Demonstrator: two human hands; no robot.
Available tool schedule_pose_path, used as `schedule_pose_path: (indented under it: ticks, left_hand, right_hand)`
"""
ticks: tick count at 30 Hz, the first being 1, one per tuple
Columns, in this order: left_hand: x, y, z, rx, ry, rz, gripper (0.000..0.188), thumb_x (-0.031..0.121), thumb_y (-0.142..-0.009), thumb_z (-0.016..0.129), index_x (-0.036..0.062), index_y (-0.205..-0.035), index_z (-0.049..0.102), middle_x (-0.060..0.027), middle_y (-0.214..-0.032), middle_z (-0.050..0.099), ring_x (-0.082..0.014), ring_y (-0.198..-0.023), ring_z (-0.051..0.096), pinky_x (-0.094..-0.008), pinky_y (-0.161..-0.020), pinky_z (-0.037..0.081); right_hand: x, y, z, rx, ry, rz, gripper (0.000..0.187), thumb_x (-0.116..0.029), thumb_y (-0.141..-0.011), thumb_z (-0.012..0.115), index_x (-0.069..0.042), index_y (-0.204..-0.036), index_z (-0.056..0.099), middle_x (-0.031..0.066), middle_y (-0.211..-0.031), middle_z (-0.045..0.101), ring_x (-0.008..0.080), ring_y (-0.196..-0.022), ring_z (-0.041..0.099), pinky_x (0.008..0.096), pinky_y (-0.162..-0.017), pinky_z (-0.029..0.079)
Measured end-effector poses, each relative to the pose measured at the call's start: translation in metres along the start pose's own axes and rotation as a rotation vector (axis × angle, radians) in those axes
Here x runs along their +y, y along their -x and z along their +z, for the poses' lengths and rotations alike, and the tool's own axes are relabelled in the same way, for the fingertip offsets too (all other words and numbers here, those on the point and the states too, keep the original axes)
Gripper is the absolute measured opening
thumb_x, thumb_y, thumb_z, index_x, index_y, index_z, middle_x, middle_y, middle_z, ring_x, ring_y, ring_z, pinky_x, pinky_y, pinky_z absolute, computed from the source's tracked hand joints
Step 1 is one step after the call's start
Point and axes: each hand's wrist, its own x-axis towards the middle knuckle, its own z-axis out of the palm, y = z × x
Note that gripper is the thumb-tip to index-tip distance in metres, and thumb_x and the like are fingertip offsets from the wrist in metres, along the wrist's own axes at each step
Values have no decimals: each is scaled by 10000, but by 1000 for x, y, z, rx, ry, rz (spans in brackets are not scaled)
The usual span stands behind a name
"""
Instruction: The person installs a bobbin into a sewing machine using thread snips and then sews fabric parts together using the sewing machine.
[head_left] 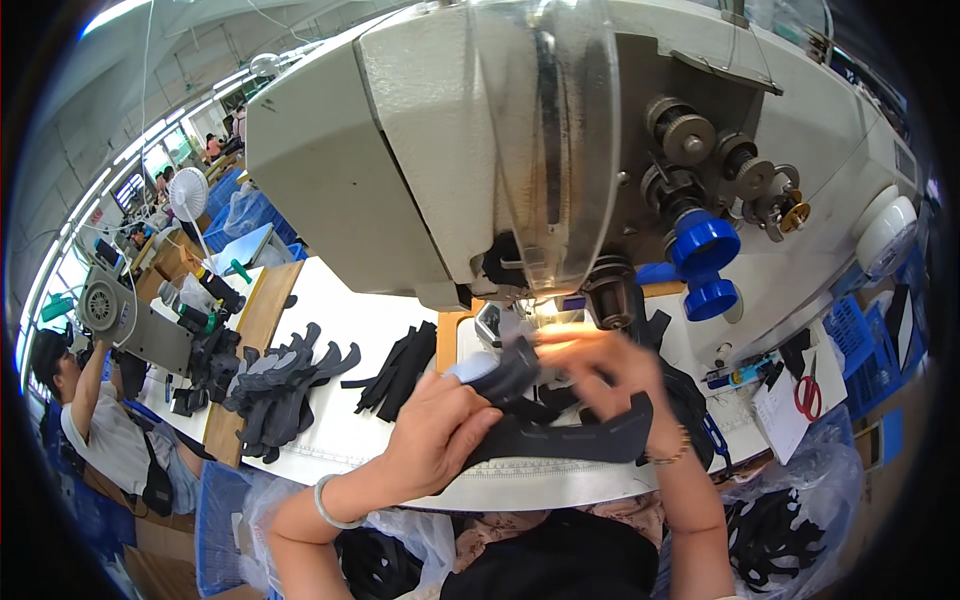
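Note:
My left hand [440,430] is closed on a dark grey curved fabric piece [560,443], thumb pressed on top. The piece stretches to the right, below my right hand, and a lighter patch shows at its upper end. My right hand [615,370] is smeared by motion close to the lit needle area of a sewing machine [420,150]; what its fingers hold, if anything, is unclear. The machine's head rises right in front of both hands. More dark fabric [685,410] lies just right of my right hand.
Stacked curved grey pieces [285,385] and black strips [400,370] lie left on the white table [340,300]. Red scissors [807,398] rest on paper at right. Bagged dark pieces [775,540] stand below the table's edge. A co-worker [110,420] sits at far left.

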Motion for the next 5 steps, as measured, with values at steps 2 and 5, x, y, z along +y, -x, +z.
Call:
schedule_pose_path:
  ticks: [2,5]
  left_hand:
    - [-2,-1,-4,13,-97,71,108,58,-777,682,44,-775,575,-44,-664,498,-217,-610,442,-327,-586,312]
    - [-5,-3,-5,17,-206,145,137,52,-745,712,48,-778,579,-29,-654,511,-204,-588,427,-333,-586,303]
  right_hand:
    - [-11,10,-29,205,-46,72,210,66,-731,572,-46,-882,666,64,-950,659,179,-785,611,269,-693,495]
    - [-37,17,-38,259,68,-113,176,-15,-718,608,-57,-873,678,78,-830,668,206,-793,609,304,-718,484]
